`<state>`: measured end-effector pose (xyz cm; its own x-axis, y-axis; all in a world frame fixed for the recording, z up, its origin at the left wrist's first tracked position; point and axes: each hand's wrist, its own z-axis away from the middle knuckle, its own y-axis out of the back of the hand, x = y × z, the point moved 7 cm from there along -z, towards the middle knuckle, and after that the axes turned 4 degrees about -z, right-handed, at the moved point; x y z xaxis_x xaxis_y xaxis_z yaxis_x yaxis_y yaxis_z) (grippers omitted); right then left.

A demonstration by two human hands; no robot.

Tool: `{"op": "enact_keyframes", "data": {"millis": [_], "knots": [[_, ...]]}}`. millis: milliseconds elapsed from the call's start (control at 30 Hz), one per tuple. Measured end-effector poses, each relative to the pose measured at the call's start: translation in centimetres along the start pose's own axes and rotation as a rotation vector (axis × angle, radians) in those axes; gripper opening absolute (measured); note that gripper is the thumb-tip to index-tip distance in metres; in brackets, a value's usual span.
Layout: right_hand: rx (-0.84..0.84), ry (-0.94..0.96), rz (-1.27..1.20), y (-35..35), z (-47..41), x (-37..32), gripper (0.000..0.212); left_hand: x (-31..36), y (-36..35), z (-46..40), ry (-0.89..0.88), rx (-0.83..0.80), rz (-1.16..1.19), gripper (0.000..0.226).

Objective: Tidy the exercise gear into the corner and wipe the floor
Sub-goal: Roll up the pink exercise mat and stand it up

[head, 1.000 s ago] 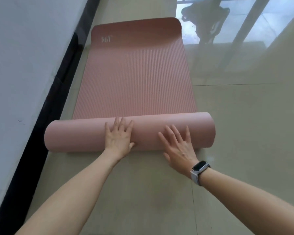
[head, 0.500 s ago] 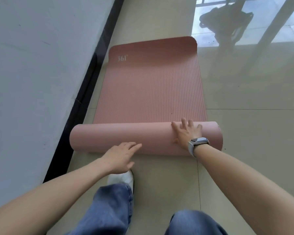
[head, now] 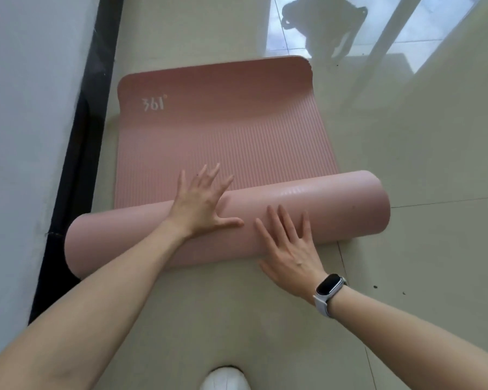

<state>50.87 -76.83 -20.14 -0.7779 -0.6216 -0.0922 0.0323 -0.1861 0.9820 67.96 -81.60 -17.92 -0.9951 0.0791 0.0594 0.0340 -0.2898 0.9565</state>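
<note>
Rolling a pink mat (head: 223,130) on the floor (head: 406,192), alongside the black skirting (head: 76,153) under the wall (head: 26,108). About half rolled: thick roll (head: 335,204) lying across near end, flat ribbed part w/ "361" logo running to far edge. Left hand (head: 200,204) flat on top of roll, fingers (head: 212,175) spread wide, tips reaching over onto flat section, gripping nothing, just pressing. Right hand (head: 290,249) flat on near face of roll, fingers fanned, heel of palm down by floor, also pressing not grasping. Watch (head: 328,288) on right wrist.

To do well, imo: keep both palms pushing evenly, hands spaced wider toward roll ends so it doesn't cone. Roll looks slightly skewed, right end farther fwd than left, so ease off right, push left to square up. Keep layers tight; press down while rolling fwd. Watch left end near skirting, could rub or snag.

Count: 1 mat, 2 hands, 1 watch, 1 white shoe (head: 226,380) at bottom edge. No cloth or mop in view; wiping not yet started, by the look.
</note>
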Motion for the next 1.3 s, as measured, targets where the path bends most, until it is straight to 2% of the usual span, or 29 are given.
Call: {"op": "enact_keyframes", "data": {"millis": [100,133,167,200,267,333,400,467,500,633,767,833,967,1033,1167,1233,1300], "knots": [[-0.032,0.018,0.036,2.7,-7.7,2.1,0.076,-1.4,3.4,-1.5,0.032,0.469,-0.054,0.059],[-0.066,-0.015,0.023,3.5,-10.3,3.4,0.072,-1.4,3.8,-1.2,0.044,0.589,-0.040,0.049],[-0.111,-0.093,-0.011,4.6,-12.5,4.4,0.064,-1.3,3.5,-0.8,0.042,0.634,-0.015,0.045],[-0.119,-0.185,-0.054,5.6,-14.2,5.3,0.054,-1.1,2.6,-0.4,0.025,0.627,-0.008,0.047],[-0.061,-0.324,-0.106,7.1,-16.1,6.2,0.039,-1.2,0.1,-0.1,0.004,0.489,-0.049,0.063],[-0.036,-0.276,-0.074,7.9,-16.7,5.4,0.039,-2.4,-1.3,-0.8,0.002,0.306,-0.102,0.089],[-0.116,-0.201,-0.056,7.9,-16.4,4.7,0.047,-4.0,-0.6,-2.6,-0.021,0.158,-0.117,0.106],[-0.219,-0.185,-0.055,8.4,-16.1,4.7,0.053,-5.6,0.3,-5.0,-0.049,-0.036,-0.058,0.104],[-0.264,-0.173,-0.050,8.7,-16.1,4.8,0.055,-6.4,1.2,-6.3,-0.041,-0.080,-0.063,0.101],[-0.354,-0.103,-0.051,10.2,-17.4,5.8,0.053,-8.9,6.1,-11.0,0.091,-0.062,-0.170,0.084],[-0.472,-0.039,-0.019,9.3,-19.6,6.0,0.060,-8.5,8.8,-11.1,0.194,0.212,-0.139,0.051],[-0.495,-0.024,0.027,8.5,-21.5,6.3,0.071,-8.5,8.3,-10.4,0.195,0.266,-0.124,0.057],[-0.428,0.026,0.048,9.4,-28.5,8.2,0.090,-9.9,4.1,-11.5,0.290,-0.011,-0.007,0.082],[-0.378,0.043,0.032,10.2,-33.1,9.3,0.093,-10.6,4.3,-13.5,0.314,-0.032,0.003,0.091],[-0.297,0.049,-0.141,11.6,-40.7,11.5,0.076,-12.2,6.0,-20.3,0.376,-0.025,0.030,0.100],[-0.262,0.033,-0.267,12.3,-42.5,12.9,0.065,-12.9,7.0,-23.0,0.430,-0.050,0.045,0.105],[-0.151,-0.012,-0.380,13.4,-42.3,15.2,0.057,-13.8,7.8,-24.9,0.484,-0.081,0.074,0.102]]}}
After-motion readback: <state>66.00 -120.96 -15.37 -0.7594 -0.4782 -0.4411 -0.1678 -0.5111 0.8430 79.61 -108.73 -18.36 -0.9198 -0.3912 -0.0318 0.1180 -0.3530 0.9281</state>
